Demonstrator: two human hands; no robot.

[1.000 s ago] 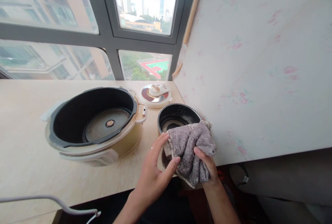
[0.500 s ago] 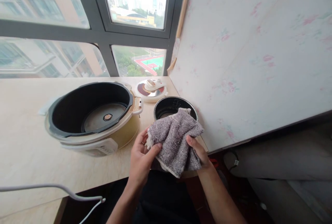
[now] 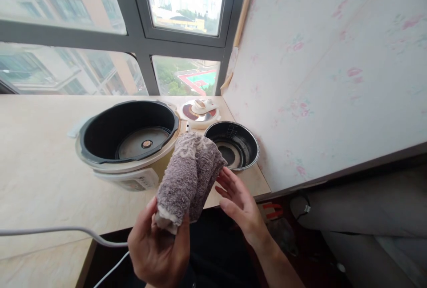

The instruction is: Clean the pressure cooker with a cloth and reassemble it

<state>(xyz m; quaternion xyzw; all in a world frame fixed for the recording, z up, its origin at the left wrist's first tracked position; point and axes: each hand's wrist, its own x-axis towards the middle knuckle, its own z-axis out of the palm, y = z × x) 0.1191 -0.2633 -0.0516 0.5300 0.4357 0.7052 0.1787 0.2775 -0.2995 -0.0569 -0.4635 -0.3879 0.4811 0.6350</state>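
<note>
A folded grey-purple cleaning cloth point(image 3: 187, 177) with pale edges is held up in front of me. My left hand point(image 3: 160, 248) grips its lower end between thumb and fingers. Beside the cloth's right edge, my right hand point(image 3: 238, 203) has its fingers stretched apart; its fingertips are close to the fabric, and I cannot tell whether they touch. Just behind stands a black inner pot point(image 3: 247, 146), its bottom showing a pale ring. To the left is the pressure cooker body point(image 3: 130, 166), lidless, with a dark interior and a metal plate at its base.
The cooker lid point(image 3: 200, 111) lies at the back near the window point(image 3: 187, 43). A flowered wall point(image 3: 316, 79) bounds the right side. A grey cable point(image 3: 66, 231) runs across the countertop point(image 3: 33, 159) at the left, near its front edge.
The cloth has moved left and been turned and folded into a narrower bundle. My left hand has shifted down to its end, while my right hand has let go and opened.
</note>
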